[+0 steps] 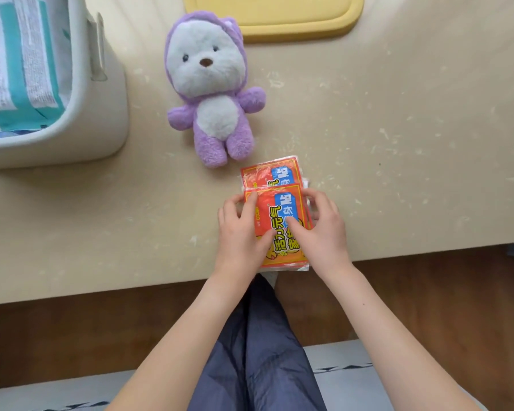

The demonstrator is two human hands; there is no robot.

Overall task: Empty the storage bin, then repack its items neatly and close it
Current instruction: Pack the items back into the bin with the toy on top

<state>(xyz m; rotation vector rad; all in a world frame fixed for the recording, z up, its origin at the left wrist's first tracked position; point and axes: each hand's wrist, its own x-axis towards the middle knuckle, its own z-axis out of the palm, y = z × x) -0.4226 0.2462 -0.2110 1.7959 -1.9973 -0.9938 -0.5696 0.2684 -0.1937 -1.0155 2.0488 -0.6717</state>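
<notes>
Head view: both hands clasp the orange packets (pixel 282 216) by their long sides, left hand (pixel 240 229) and right hand (pixel 322 229) with fingers curled on the edges and thumbs on top. The stack's near end reaches the table's (pixel 413 149) front edge. Bare tabletop spreads to the right. The plush toy (pixel 211 93) lies just beyond. The storage bin (pixel 101 120), holding a teal package (pixel 21 54), stands far left.

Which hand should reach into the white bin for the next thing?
Probably the left hand. The bin sits far to the left, nearer that hand; the right hand would have to cross over the orange packets that both hands hold.
</notes>
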